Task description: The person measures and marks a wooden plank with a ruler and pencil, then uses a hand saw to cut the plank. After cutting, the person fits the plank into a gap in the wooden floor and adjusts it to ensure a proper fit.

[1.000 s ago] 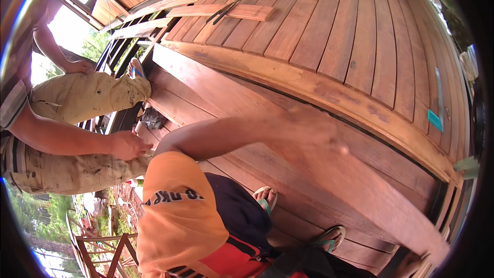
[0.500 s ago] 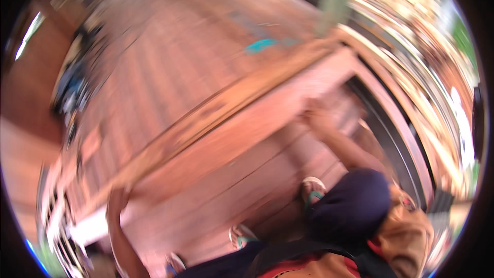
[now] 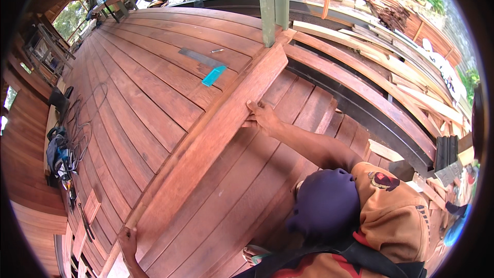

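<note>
A long reddish-brown wooden board [image 3: 206, 146] runs slantwise along the edge of the raised deck [image 3: 154, 92]. Near its far end, my right hand [image 3: 262, 117] grips the lower edge, thumb on the face and fingers curled beneath. My left hand [image 3: 128, 239] is closed round the board's near end at lower left; part of its fingers is hidden. Past the edge, on the deck, lies a square with a turquoise handle [image 3: 214, 75] and a flat grey blade [image 3: 198, 57]. A thin pen-like stick [image 3: 217, 50] rests beside it.
Lower deck planks [image 3: 226, 195] lie under the board. A green post [image 3: 267, 13] stands by its far end. Cables [image 3: 80, 123] and tools [image 3: 59, 152] line the left wall. Loose timber [image 3: 391, 67] is piled at right, beyond a dark beam [image 3: 355, 108].
The view has shifted and sharpened. In it, the board's far end and my right hand appear farther left, and my left hand appears lower. Both hands stay on the board.
</note>
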Available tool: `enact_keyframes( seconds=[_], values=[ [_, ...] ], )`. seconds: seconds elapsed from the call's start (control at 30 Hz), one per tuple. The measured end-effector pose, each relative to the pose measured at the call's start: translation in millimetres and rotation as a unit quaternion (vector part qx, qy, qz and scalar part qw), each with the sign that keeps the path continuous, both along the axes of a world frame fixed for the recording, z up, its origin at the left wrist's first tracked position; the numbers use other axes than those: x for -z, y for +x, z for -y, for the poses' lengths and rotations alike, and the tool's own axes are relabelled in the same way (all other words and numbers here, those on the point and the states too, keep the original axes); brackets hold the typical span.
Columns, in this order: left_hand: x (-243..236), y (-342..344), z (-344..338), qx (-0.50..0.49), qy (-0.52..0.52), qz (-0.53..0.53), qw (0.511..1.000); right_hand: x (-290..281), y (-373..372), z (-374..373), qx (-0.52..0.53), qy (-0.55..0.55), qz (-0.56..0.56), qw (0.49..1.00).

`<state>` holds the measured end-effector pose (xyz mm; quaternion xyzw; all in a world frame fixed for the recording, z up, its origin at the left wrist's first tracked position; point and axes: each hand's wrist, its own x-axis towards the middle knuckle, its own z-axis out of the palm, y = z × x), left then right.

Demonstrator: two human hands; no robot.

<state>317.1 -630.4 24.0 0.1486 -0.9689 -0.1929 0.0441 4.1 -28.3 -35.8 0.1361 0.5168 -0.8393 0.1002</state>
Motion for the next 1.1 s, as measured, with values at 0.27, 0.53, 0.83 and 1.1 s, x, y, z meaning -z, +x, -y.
enact_keyframes(
  seconds=[0.27, 0.53, 0.83, 1.1],
  values=[
    [-16, 8, -58, 0.092, -0.153, -0.011, 0.984, 2, -24, -10, 0.013, 0.009, 0.014, 1.0],
    [4, 12, -69, 0.106, -0.179, 0.048, 0.977, -7, -34, -12, -0.055, 0.053, 0.004, 0.997],
    [14, 5, -74, 0.088, -0.177, 0.011, 0.98, -7, -37, -24, -0.079, 0.065, -0.011, 0.995],
    [26, 6, -55, 0.075, -0.134, -0.038, 0.987, -11, -43, -26, -0.113, 0.089, -0.018, 0.989]
  ],
)
